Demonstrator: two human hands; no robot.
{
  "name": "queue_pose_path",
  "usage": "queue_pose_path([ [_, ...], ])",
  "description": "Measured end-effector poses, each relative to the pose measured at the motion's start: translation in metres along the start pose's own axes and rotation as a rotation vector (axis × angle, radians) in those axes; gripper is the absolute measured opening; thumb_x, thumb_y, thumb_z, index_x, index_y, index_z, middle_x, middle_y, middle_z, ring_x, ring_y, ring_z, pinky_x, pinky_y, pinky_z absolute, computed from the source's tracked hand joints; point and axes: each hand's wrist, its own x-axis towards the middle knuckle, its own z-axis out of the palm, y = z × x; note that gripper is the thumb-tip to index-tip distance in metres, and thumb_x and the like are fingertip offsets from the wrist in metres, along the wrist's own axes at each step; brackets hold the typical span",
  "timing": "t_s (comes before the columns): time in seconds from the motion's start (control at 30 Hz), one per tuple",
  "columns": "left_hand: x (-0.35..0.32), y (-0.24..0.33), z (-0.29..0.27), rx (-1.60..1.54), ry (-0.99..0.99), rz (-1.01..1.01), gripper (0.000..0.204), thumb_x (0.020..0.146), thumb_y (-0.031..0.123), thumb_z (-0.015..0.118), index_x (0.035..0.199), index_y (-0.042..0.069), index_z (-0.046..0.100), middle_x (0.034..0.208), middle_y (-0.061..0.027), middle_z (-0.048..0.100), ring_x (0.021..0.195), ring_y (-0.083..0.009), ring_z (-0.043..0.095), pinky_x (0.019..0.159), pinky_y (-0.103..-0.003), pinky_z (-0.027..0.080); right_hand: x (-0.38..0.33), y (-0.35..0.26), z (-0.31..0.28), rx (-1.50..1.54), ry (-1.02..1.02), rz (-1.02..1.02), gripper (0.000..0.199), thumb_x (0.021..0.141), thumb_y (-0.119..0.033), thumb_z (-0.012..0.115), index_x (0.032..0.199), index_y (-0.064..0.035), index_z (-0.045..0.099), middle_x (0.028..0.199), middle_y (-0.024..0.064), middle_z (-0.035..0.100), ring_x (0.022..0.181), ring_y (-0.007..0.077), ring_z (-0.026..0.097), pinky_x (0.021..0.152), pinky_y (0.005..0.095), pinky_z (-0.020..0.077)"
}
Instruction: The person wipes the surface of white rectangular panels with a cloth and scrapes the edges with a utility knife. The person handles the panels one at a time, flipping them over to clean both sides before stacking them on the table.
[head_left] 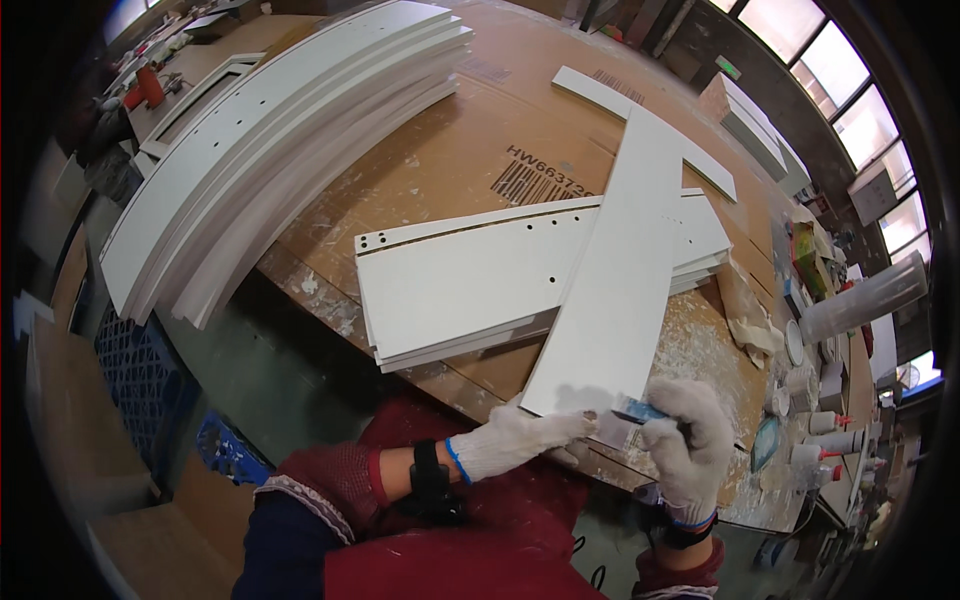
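A long white board lies slanted across a short stack of white drilled panels, its near end toward me. My left hand, in a white knitted glove, grips that near end at its edge, with the fingers partly hidden. Beside the board's near right corner, my gloved right hand pinches a small flat blue tool, like a scraper. Its tip is close to the board's end; whether it touches I cannot tell. Beyond the stack, a narrower white strip lies partly under the long board.
A tall stack of white drilled panels stands at the left on the cardboard-covered table. At the right are glue bottles, a clear plastic cylinder and crumpled paper. A blue plastic crate stands at the lower left.
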Motion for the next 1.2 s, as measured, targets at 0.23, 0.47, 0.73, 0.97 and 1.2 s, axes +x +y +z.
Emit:
queue_pose_path([
  [0.23,0.013,-0.041,-0.003,0.026,-0.077,0.475,0.027,0.089,0.018,0.068,0.112,0.006,0.061,0.097,-0.0010,0.065,0.090,-0.0108,0.061,0.079,-0.027,0.052,0.020,-0.032,0.049,-0.362,-0.337,-0.324,0.040,0.073,-0.008,0.075,0.111,-0.0025,0.063,0.090,0.0130,0.065,0.079,0.0291,0.064,0.066,0.0357,0.0518],
  [0.47,0.006,-0.030,0.002,0.263,-0.082,0.213,0.027,0.090,0.023,0.067,0.111,0.007,0.062,0.095,-0.0017,0.065,0.090,-0.0112,0.061,0.079,-0.027,0.052,0.016,-0.034,0.070,-0.485,-0.400,-0.363,0.038,0.074,-0.010,0.076,0.110,-0.0034,0.064,0.088,0.0114,0.065,0.075,0.0280,0.064,0.063,0.0346,0.0519],
  [0.73,0.001,-0.022,0.003,0.371,-0.106,0.139,0.029,0.091,0.029,0.066,0.110,0.007,0.062,0.092,-0.0026,0.065,0.090,-0.0116,0.061,0.079,-0.026,0.052,0.019,-0.035,0.066,-0.376,-0.502,-0.290,0.036,0.074,-0.010,0.076,0.108,-0.0033,0.064,0.088,0.0113,0.065,0.076,0.0274,0.064,0.065,0.0347,0.0520],
  [0.97,0.005,-0.023,0.008,0.249,-0.088,0.082,0.036,0.092,0.038,0.063,0.104,0.004,0.065,0.089,-0.0053,0.067,0.083,-0.0116,0.063,0.076,-0.024,0.053,0.005,0.011,0.016,-0.125,0.189,-0.081,0.026,0.078,0.002,0.067,0.104,0.0008,0.065,0.100,0.0161,0.062,0.086,0.0266,0.062,0.076,0.0330,0.0502],
  [1.2,0.010,-0.019,0.012,0.026,-0.083,-0.102,0.030,0.092,0.021,0.065,0.107,-0.004,0.062,0.092,-0.0103,0.067,0.082,-0.0183,0.067,0.072,-0.029,0.057,-0.016,0.123,-0.036,-0.846,0.334,0.071,0.033,0.078,-0.002,0.063,0.111,0.0011,0.062,0.103,0.0177,0.060,0.094,0.0317,0.059,0.085,0.0366,0.0476],
])
